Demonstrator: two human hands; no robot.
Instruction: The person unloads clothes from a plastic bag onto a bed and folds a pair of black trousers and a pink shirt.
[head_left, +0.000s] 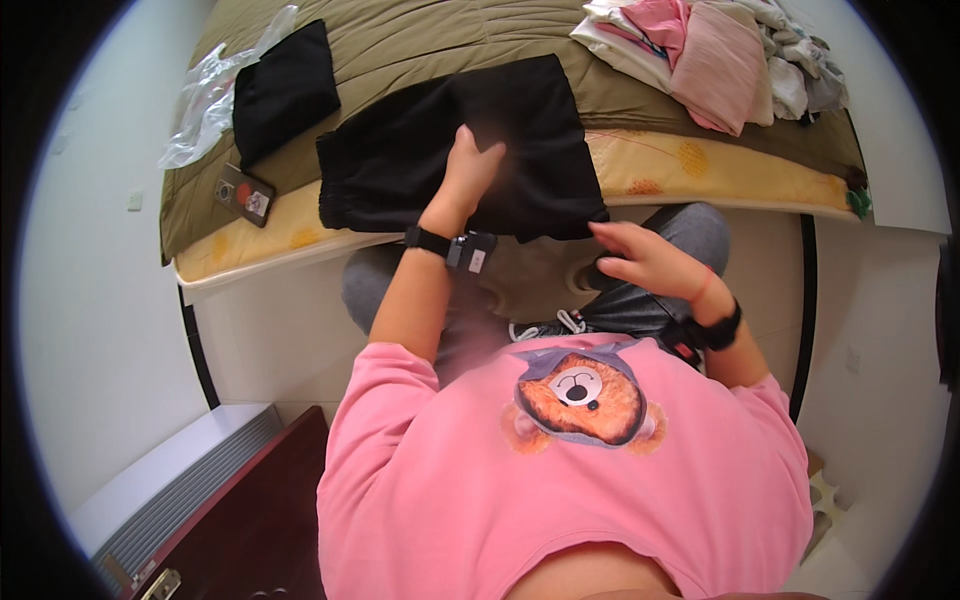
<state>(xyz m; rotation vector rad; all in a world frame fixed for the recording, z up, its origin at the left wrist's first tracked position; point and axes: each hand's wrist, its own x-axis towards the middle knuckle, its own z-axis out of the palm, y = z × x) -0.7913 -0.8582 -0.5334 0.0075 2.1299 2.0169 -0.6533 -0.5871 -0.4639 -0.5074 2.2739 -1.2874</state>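
Note:
A pair of black shorts (420, 150) lies flattened across the near edge of the bed, its gathered elastic waistband towards the left. Over the middle of the cloth is my left hand (472, 169), thumb apart from the fingers; whether it presses on the fabric or hovers just above, I cannot tell. My right hand (645, 259) is at the lower right corner of the shorts, fingers stretched out and the fingertips at or very near the hem. Nothing shows between its thumb and fingers.
On the olive quilt (420, 37) lie a folded black garment (289, 90) beside a clear plastic bag (202, 112), and a pile of clothes (712, 67) at right. A phone (246, 195) rests at the bed's left edge. A yellow patterned mattress (705, 169) shows below the quilt.

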